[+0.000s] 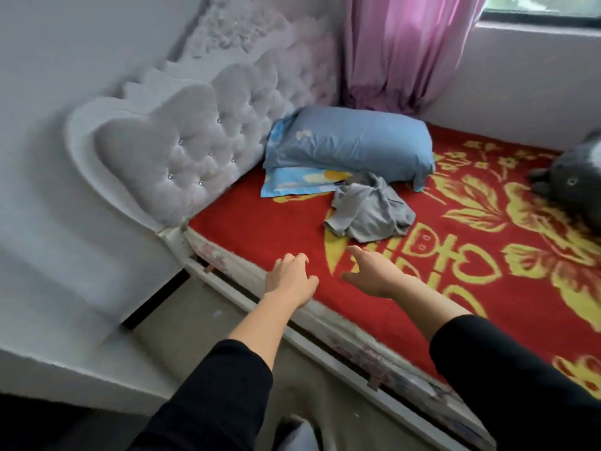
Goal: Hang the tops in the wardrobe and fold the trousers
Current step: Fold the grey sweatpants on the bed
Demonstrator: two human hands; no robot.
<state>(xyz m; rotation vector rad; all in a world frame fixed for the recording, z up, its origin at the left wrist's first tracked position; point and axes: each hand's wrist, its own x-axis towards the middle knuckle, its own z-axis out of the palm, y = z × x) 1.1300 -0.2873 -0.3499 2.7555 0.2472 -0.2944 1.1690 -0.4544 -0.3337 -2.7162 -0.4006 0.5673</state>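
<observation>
On the red and yellow blanket (260,229) that covers the bed, a crumpled grey garment (370,213) lies just beyond your hands. It is bunched up, so you cannot tell whether it is a top or trousers. Its far edge touches the blue pillow (351,141), which sits on a printed cloth (292,183) near the white padded headboard (182,148).

Your right hand (370,271) reaches out over the blanket with its fingers stretched loosely towards the garment. The fingertips are near the closest fold but not touching it, and the hand holds nothing. Your left hand (291,278) is over the edge of the bed, to the left of the right hand and a little further from the garment. Its fingers are loosely curled and it also holds nothing. Both arms wear black sleeves pushed up the forearm.

A grey plush toy (572,180) lies at the right side of the bed, well apart from the garment. A pink curtain (400,50) hangs behind the pillow.
</observation>
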